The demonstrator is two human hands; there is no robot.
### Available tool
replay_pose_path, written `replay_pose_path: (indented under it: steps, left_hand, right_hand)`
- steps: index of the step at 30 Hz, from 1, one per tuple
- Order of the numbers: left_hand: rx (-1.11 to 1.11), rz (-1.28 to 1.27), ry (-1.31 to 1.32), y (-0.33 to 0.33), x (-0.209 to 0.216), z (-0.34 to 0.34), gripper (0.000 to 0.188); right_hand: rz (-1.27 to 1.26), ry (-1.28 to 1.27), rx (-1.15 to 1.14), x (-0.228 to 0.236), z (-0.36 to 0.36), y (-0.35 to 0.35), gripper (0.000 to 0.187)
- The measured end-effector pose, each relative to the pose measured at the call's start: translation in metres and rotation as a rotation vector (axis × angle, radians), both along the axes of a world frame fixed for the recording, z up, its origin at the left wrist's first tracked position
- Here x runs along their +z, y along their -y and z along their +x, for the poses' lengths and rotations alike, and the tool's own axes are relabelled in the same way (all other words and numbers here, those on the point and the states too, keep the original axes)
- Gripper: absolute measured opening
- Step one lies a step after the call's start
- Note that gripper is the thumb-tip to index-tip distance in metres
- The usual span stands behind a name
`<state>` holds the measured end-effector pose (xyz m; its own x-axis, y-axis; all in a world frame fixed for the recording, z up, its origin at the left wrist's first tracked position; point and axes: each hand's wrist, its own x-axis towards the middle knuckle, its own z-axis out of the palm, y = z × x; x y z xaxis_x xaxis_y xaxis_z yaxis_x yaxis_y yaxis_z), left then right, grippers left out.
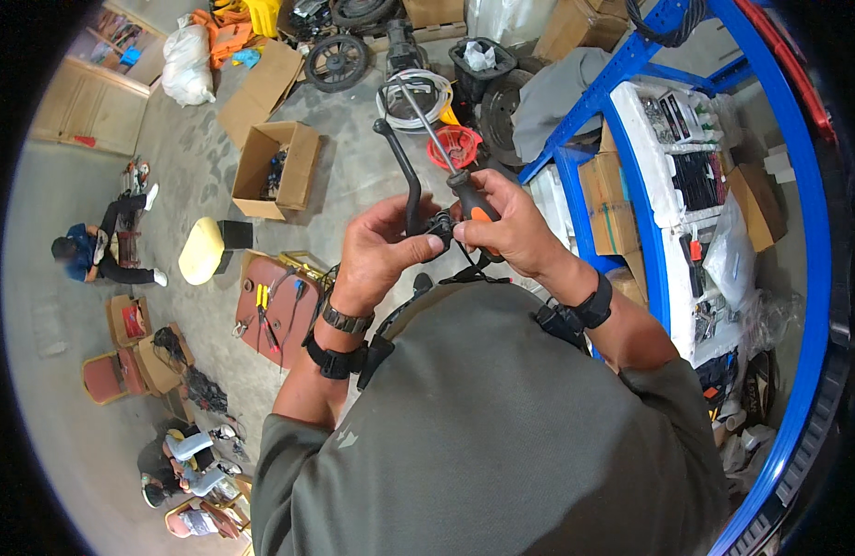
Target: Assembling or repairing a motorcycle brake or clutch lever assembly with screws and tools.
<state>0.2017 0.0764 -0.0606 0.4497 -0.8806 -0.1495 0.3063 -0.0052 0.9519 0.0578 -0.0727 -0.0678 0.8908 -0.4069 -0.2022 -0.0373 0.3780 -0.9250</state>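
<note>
- Above the person's chest, in the middle of the head view, both hands meet around a small black lever assembly (434, 225).
- Left hand (379, 248): its fingers (411, 246) are clenched on the base of the black lever assembly, thumb on top; the lever's long curved arm rises up and to the left from the grip, ending in a rounded tip.
- Right hand (506, 225): its fingers are wrapped round the black-and-orange handle of a screwdriver (451, 160), whose metal shaft points up and to the left, away from the body, crossing just beside the lever's arm.
- Both hands touch at the fingertips over the clamp part of the assembly; which part the fingertips press is hidden.
- Both wrists carry black straps; the left wrist also wears a watch (345, 321).
- Below the hands on the concrete floor lies a reddish-brown toolbox (277, 306) with yellow-handled pliers on its lid.
- Further up stand an open cardboard box (279, 169), a red round part (453, 148) and a coil of white cable (411, 100).
- At the right runs blue shelving (639, 185) loaded with boxes and white foam trays.
- At the left edge, other people sit on the floor, well apart from the hands.
</note>
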Motion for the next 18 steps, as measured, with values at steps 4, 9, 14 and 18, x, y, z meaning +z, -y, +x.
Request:
replay_pose_path:
  steps: [4,9,14,18]
  left_hand:
    - [-0.111,0.182,-0.033,-0.004,-0.001,0.002,0.04]
    - [-0.036,0.118,-0.027,-0.007,-0.005,0.008,0.035]
    - [0.213,0.075,-0.104,-0.015,-0.012,0.019,0.031]
    - [0.278,0.056,-0.111,-0.018,-0.017,0.022,0.025]
  right_hand:
    - [-0.022,-0.004,-0.006,0.002,0.001,0.0,0.049]
    - [-0.117,0.012,0.009,-0.002,0.003,0.001,0.042]
    - [-0.176,-0.095,0.14,0.0,-0.022,0.008,0.036]
    - [-0.356,-0.141,0.211,0.02,-0.036,0.003,0.038]
